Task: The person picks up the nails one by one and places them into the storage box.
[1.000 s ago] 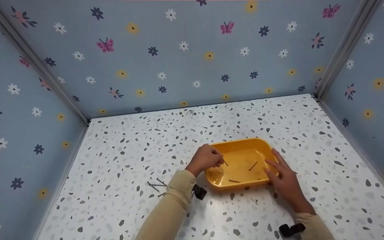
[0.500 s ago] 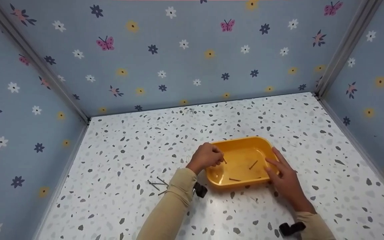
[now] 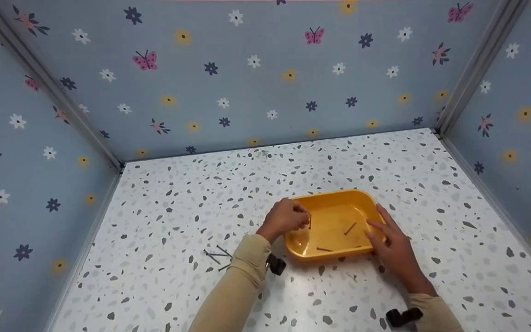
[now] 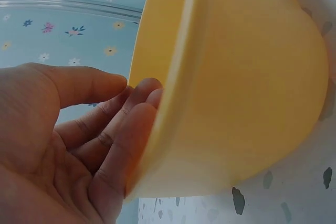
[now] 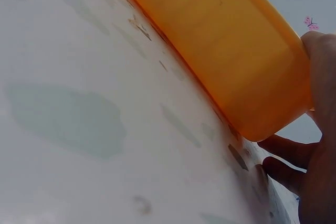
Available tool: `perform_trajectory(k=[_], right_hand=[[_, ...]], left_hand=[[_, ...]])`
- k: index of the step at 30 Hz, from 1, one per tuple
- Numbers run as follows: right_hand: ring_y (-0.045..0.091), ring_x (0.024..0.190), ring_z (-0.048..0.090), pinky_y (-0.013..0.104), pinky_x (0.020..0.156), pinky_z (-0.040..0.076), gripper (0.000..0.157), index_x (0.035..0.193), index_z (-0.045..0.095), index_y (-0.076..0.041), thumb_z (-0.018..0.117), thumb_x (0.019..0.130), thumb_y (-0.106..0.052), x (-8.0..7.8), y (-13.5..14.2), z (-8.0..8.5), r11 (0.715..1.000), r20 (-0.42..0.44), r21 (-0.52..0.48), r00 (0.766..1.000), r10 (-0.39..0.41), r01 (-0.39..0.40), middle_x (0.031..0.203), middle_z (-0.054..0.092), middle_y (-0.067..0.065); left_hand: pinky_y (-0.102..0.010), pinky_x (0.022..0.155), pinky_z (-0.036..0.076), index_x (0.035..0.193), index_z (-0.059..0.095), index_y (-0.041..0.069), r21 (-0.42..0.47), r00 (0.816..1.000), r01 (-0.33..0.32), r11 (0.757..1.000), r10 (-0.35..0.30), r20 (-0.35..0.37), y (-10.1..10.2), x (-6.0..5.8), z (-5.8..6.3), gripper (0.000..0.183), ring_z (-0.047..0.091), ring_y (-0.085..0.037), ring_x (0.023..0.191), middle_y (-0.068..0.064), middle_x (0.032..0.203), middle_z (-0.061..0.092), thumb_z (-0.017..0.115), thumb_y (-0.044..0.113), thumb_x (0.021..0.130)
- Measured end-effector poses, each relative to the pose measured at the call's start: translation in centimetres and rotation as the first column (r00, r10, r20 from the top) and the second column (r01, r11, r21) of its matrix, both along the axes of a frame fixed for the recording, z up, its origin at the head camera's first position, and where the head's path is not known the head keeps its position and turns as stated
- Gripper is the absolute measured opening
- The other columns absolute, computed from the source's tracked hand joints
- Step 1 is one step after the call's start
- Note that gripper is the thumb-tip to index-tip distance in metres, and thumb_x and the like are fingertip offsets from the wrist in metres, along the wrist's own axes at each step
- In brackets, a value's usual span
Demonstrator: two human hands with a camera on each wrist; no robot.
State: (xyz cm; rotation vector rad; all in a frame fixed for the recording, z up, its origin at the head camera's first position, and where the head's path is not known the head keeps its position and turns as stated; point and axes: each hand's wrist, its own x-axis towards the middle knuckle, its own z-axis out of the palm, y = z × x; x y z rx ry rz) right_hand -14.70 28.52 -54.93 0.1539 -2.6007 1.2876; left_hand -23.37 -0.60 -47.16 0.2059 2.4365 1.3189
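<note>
A yellow plastic tray [image 3: 334,196] sits on the speckled table, with several thin dark nails lying in it, one a slanted nail [image 3: 350,228]. My left hand [image 3: 286,216] is over the tray's left end, thumb and forefinger pinching a nail [image 3: 310,221] that points down inside. In the left wrist view, the left hand's [image 4: 100,124] thumb and forefinger tips meet at the tray rim, and the nail is hidden. My right hand [image 3: 392,251] holds the tray's right end, fingers spread around its rim and side. The right wrist view shows this hand [image 5: 320,108] against the tray's outer corner.
A small loose pile of nails [image 3: 217,254] lies on the table left of the tray, partly covered by the left sleeve [image 3: 242,272]. Black camera mounts [image 3: 275,265] sit at both wrists. Blue flowered panels [image 3: 256,83] wall the table at the back and both sides.
The nail in my left fingers has turned from slanting to nearly upright. Both hands and the tray have otherwise stayed in place.
</note>
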Motion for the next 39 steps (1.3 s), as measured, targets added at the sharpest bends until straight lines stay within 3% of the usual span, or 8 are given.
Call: perform_trajectory(k=[7,22,26,33,39], right_hand=[[0.02,0.148,0.026,0.007,0.106,0.021,0.039,0.137,0.061,-0.01,0.062,0.101,-0.025,0.1,0.0,0.0,1.0,0.0,0.002,1.0,0.0,0.0,0.163,0.025,-0.009],[0.022,0.148,0.027,0.006,0.105,0.021,0.038,0.136,0.062,-0.007,0.062,0.101,-0.023,0.2,-0.1,0.1,1.0,-0.004,-0.028,1.0,0.007,-0.007,0.163,0.027,-0.006],[0.023,0.149,0.026,0.006,0.105,0.02,0.038,0.136,0.062,-0.008,0.062,0.101,-0.023,0.1,-0.1,0.1,1.0,0.004,-0.021,1.0,0.008,-0.008,0.163,0.026,-0.005],[0.023,0.149,0.025,0.006,0.105,0.019,0.038,0.137,0.061,-0.008,0.061,0.101,-0.024,0.1,-0.1,0.0,1.0,0.007,-0.011,1.0,0.01,-0.01,0.163,0.026,-0.006],[0.024,0.149,0.026,0.007,0.106,0.019,0.038,0.136,0.061,-0.008,0.062,0.101,-0.023,0.1,-0.1,0.1,1.0,0.0,-0.008,1.0,0.01,-0.01,0.164,0.026,-0.006]], left_hand=[[-0.025,0.059,0.05,0.097,0.077,0.007,0.025,1.0,0.003,1.0,-0.003,-0.024,-0.2,0.0,-0.3,0.012,0.066,-0.013,0.071,0.001,0.078,0.07,0.071,0.015,0.09],[-0.028,0.067,0.056,0.101,0.073,0.003,0.203,1.0,-0.02,0.979,0.02,0.0,-0.7,0.3,-0.8,0.014,0.067,-0.016,0.074,-0.004,0.083,0.071,0.069,0.014,0.093],[-0.029,0.07,0.057,0.102,0.072,0.002,0.275,0.999,-0.032,0.961,0.024,0.03,-1.1,0.3,-1.0,0.015,0.068,-0.018,0.078,-0.006,0.087,0.071,0.069,0.014,0.094],[-0.036,0.074,0.059,0.105,0.07,-0.001,0.424,0.999,-0.025,0.905,0.012,0.032,-2.3,0.7,-1.4,0.019,0.069,-0.023,0.081,-0.012,0.091,0.071,0.067,0.015,0.096],[-0.035,0.071,0.058,0.104,0.07,0.004,0.468,1.0,-0.027,0.883,0.028,0.004,-3.1,0.8,-1.7,0.017,0.068,-0.021,0.079,-0.011,0.09,0.071,0.066,0.019,0.098]])
